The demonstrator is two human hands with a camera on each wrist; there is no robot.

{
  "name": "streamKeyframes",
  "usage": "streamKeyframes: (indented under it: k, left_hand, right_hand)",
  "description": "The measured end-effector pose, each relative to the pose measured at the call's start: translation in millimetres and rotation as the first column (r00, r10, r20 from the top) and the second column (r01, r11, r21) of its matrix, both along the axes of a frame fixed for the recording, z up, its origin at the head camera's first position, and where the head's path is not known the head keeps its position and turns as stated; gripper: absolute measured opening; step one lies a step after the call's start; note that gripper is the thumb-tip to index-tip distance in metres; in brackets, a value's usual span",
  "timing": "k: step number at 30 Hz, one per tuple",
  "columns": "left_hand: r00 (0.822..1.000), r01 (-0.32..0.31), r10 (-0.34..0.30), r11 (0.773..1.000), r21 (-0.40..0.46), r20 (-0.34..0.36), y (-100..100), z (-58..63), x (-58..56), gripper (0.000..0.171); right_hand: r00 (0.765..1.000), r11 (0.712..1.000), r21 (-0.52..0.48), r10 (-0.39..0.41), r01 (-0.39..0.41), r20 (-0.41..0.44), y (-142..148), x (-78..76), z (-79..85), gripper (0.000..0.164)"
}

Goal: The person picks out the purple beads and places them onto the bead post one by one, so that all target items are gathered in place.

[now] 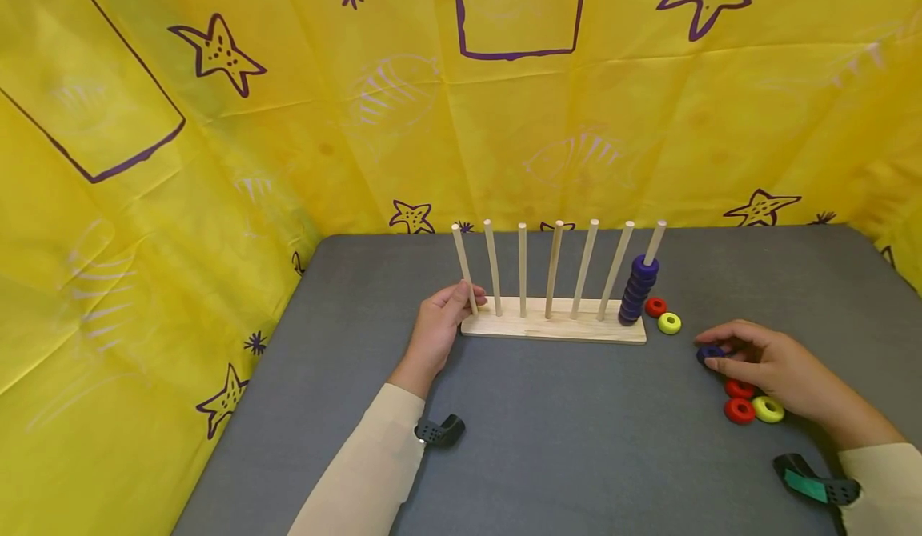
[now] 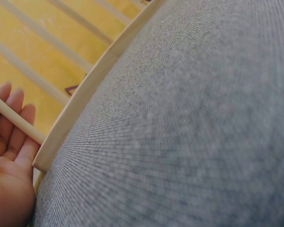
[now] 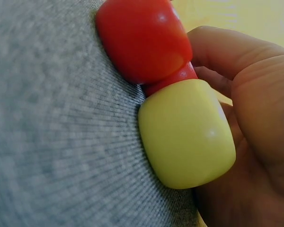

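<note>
A wooden peg stand [image 1: 555,328] with a row of upright pegs stands on the table, blue rings [image 1: 637,292] stacked on its rightmost peg. At its left end, my left hand [image 1: 439,320] holds the outermost peg [image 2: 19,118], fingers behind it and thumb in front. My right hand [image 1: 771,364] pinches a blue ring [image 1: 709,353] between thumb and fingers, right of the stand. Below that hand lie red rings [image 1: 739,410] and a yellow ring [image 1: 769,410]. In the right wrist view, a yellow ring [image 3: 187,135] and a red ring [image 3: 144,40] hide the fingertips and the blue ring.
Another red ring [image 1: 655,306] and yellow ring [image 1: 669,323] lie just right of the stand's base. The grey table [image 1: 562,440] runs back to a yellow cloth [image 1: 504,136] printed with starfish and fish. Dark bands [image 1: 441,430] sit at both wrists.
</note>
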State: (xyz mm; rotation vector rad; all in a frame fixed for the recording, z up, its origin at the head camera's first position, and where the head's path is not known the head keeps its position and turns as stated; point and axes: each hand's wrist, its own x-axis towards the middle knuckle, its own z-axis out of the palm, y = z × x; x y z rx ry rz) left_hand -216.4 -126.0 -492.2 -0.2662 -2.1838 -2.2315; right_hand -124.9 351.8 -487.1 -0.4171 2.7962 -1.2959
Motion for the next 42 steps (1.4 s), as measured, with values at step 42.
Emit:
streamKeyframes:
  k: [42]
  left_hand:
    - [1.0,-0.003,0.003,1.0,-0.002,0.005,-1,-0.9,0.0,0.046]
  right_hand:
    - [0.983,0.99,-0.043,-0.141,0.136,-0.122,-7,2.2,6.4,0.029]
